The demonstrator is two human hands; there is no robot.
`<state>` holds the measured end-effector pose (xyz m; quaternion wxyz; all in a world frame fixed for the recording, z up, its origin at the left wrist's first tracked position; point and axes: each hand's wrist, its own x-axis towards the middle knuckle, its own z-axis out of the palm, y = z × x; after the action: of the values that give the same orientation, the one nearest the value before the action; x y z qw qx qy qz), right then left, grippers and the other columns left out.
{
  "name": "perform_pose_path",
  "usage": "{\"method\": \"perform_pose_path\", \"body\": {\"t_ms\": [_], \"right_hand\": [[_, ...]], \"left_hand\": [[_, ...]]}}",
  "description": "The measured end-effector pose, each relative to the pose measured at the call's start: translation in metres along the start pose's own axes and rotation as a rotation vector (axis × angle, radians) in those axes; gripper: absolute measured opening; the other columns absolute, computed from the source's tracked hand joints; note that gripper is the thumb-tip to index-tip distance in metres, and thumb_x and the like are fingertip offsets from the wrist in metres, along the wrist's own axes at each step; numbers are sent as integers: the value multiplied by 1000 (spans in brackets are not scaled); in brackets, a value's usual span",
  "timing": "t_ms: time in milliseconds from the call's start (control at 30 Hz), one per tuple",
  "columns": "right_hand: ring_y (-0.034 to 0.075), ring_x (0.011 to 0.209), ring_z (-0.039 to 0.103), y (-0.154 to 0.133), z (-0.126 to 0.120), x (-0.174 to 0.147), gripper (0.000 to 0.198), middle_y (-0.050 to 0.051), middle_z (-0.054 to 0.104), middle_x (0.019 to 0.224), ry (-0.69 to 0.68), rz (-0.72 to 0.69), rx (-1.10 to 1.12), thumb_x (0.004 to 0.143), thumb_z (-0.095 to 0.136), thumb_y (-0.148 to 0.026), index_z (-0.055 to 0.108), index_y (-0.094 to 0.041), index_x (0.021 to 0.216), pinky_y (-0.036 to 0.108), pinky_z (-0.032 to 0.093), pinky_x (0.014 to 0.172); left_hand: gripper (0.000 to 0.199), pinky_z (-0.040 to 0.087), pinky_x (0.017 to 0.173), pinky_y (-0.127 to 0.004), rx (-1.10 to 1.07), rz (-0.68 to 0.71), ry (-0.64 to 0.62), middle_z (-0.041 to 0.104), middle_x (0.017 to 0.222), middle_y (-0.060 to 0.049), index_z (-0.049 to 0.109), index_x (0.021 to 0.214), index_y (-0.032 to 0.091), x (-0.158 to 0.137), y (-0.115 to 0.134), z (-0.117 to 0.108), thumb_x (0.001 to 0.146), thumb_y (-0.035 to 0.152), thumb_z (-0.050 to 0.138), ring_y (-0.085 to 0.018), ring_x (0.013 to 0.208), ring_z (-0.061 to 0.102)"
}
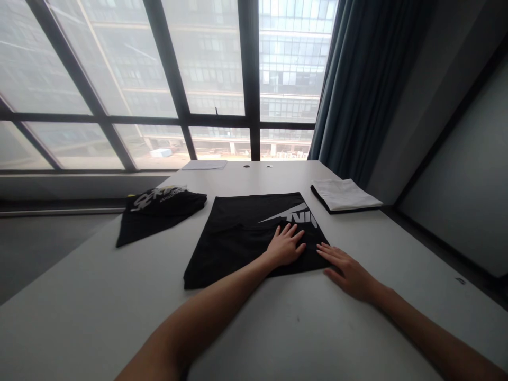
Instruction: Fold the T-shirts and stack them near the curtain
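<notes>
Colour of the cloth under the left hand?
Black cloth, with a pale grey print near its far right corner; head view.

two hands (pixel 284 245) (pixel 349 272), three cloth bundles (pixel 234 246) (pixel 159 218) (pixel 347 194), one white table (pixel 273 328) and one curtain (pixel 351 95) are in view.

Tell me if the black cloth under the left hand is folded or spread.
Folded: the black cloth lies flat, a layer's edge crossing it, its white print cut off at the right.

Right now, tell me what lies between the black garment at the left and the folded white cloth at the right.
In the head view, a black garment with a pale print lies between them, the left hand resting on it.
</notes>
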<state>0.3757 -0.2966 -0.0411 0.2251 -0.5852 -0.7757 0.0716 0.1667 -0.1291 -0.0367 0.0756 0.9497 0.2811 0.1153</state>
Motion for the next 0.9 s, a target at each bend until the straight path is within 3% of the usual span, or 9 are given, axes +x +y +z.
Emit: {"method": "perform_pose_path", "body": {"t_ms": [900], "right_hand": [[29, 148, 39, 4, 4, 0, 53, 6, 46, 158, 37, -10, 12, 100, 56, -37, 49, -28, 152, 56, 32, 123]], "left_hand": [[61, 19, 123, -59, 22, -10, -2, 32, 166, -9, 42, 156, 26, -1, 2, -1, 104, 57, 36, -32, 155, 23]]}}
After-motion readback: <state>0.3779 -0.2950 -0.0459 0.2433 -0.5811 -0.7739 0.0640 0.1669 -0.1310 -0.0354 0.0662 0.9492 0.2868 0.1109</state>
